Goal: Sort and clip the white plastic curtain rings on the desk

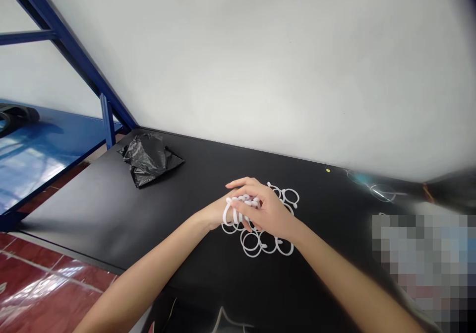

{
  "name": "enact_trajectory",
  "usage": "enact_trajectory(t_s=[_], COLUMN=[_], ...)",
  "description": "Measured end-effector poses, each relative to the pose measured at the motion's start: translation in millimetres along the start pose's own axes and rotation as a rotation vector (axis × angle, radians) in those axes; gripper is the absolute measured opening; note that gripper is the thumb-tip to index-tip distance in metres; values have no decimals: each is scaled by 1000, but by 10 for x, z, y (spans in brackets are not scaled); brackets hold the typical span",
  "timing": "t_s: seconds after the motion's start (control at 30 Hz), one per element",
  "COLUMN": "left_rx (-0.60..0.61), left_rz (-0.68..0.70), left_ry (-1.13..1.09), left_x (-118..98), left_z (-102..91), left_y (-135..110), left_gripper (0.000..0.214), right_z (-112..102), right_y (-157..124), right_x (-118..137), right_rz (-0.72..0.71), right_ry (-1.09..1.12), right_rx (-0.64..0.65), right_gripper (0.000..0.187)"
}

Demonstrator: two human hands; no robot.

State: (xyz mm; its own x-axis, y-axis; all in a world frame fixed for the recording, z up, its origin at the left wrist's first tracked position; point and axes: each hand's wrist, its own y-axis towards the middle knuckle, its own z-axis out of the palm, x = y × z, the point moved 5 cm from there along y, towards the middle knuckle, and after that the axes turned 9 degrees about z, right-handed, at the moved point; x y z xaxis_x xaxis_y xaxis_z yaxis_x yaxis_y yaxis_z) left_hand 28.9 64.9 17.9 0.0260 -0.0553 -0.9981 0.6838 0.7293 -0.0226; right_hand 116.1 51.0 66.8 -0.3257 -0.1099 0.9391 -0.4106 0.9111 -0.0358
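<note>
Several white plastic rings (240, 213) with small knobs encircle my left hand (217, 213) near the middle of the black table. Most of its fingers are hidden behind the rings and my right hand. My right hand (273, 209) comes over from the right, its fingers curled around the knobbed tops of these rings. Beneath and beside both hands, more white rings (252, 244) lie loosely on the tabletop, some overlapping. A few of them show past the right hand's far side.
A crumpled black plastic bag (148, 157) lies on the black table (201, 159) at the left rear. Eyeglasses (381, 192) and a small yellow spot (327, 170) are at the right rear. A blue metal frame (80, 57) stands left, beside a pale wall (260, 65). The right edge is pixelated.
</note>
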Motion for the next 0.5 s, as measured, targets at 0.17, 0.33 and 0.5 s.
enact_trajectory(t_s=[0.17,0.33,0.5], left_rx=[-47,-187,-256], left_rz=[234,339,381], left_ry=[81,148,209], left_x=[-151,-242,-322], left_z=[-64,-192,-221], left_y=[-4,-45,-76], left_gripper=[17,21,19], right_z=[-152,-419,-240], right_y=[-4,-78,-113], right_x=[76,203,218], right_rz=[-100,-135,-65], right_ry=[-80,-60,-109], right_rx=[-78,-196,-67], right_gripper=[35,35,44])
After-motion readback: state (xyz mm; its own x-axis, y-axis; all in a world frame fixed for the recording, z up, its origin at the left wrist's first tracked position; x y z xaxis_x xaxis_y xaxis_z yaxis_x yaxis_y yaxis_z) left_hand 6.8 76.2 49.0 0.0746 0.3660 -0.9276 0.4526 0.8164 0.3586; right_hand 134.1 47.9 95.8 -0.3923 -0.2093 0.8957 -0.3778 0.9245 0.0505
